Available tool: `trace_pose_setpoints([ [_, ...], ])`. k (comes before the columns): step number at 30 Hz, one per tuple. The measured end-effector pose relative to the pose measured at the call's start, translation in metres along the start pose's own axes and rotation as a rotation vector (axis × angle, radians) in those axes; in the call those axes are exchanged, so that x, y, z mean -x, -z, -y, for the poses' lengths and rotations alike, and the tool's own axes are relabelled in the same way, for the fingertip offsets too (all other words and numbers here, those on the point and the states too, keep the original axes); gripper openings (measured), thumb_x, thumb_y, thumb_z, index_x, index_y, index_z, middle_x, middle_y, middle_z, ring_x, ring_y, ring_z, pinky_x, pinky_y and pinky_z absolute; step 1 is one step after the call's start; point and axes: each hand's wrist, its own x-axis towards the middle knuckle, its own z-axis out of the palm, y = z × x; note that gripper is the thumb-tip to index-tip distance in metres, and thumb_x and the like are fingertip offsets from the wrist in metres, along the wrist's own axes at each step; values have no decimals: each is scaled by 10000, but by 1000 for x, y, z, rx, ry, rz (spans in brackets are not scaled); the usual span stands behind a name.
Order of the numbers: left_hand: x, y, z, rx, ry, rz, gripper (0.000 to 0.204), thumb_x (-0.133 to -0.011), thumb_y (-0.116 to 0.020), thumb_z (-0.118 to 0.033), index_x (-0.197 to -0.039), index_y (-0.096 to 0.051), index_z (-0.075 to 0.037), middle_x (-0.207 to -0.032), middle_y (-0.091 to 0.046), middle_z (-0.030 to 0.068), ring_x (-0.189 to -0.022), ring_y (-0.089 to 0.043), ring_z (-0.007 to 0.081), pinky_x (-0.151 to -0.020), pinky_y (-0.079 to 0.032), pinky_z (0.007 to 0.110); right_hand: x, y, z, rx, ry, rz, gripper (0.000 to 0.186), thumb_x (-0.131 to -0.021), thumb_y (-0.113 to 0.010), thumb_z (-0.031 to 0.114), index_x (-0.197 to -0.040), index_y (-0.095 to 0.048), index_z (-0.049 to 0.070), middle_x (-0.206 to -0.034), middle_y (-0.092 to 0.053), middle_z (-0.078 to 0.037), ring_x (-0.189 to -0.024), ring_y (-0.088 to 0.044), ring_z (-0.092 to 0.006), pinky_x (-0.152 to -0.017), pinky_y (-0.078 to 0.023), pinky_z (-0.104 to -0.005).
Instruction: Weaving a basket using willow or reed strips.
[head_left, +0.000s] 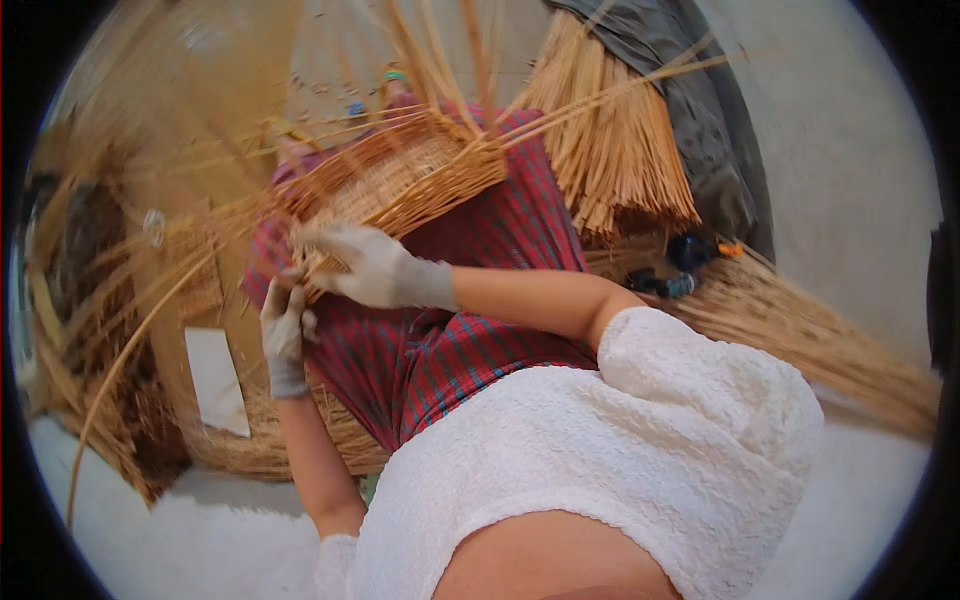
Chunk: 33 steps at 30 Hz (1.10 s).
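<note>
A partly woven rectangular wicker basket (420,185) lies tilted across my lap, with long loose strands sticking out from its corners. My right hand (375,265), in a pale knitted glove, is closed at its near left corner. Just below that corner, my left hand (287,325), gloved the same way, has its fingers bent together around the woven strands. The fingertips and strands there are smeared by motion, so the exact strand in each grip is hard to make out.
A thick bundle of cut canes (610,140) lies at the far right beside dark grey cloth (710,140). More long canes (800,330) spread to the right, near a dark bottle-like object (688,252). At left are a white sheet (216,380) and a curved loose cane (128,350).
</note>
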Motion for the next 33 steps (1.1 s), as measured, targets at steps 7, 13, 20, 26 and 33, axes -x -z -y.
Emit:
trace_pose_setpoints([
  [7, -8, 17, -8, -4, 8, 146, 370, -1034, -547, -123, -1396, -525, -52, -1306, -635, 54, -477, -474, 33, -385, -399, 198, 146, 174, -64, -549, -773, -741, 216, -990, -599, 121, -1187, -655, 50, -889, -654, -33, -716, -597, -109, -632, -537, -255],
  [13, -22, 48, -15, -24, 110, 237, 307, -995, -599, -81, -1298, -602, -32, -1314, -639, 96, -471, -512, 55, -381, -407, 199, 244, 237, -195, -490, -1247, -961, 199, -1038, -519, 141, -1175, -603, 23, -856, -634, -50, -646, -578, -140, -555, -501, -283],
  [20, -27, 25, 6, -80, 62, 95, 319, -985, -618, -83, -1302, -611, -46, -1175, -694, 61, -483, -509, 40, -386, -402, 192, 270, 235, -304, 287, -1136, -742, 329, -967, -602, 278, -1118, -677, -4, -911, -718, -116, -734, -687, -178, -675, -560, -339],
  [26, 16, 25, -7, -154, 3, -99, 339, -1020, -577, -149, -1353, -568, -89, -1016, -667, 1, -522, -483, 34, -404, -384, 175, 171, 194, -279, -409, -1496, -476, 399, -936, -560, 332, -1172, -679, 33, -1153, -692, -183, -1099, -645, -338, -950, -509, -408],
  [33, 23, -66, 11, -180, -556, -665, 371, -992, -612, -112, -1348, -509, -91, -1145, -620, 47, -772, -589, 80, -550, -511, 189, 206, 257, -169, -619, -1132, -861, 350, -1089, -386, 315, -1180, -619, 71, -580, -352, 60, -437, -299, -91, -400, -272, -263],
])
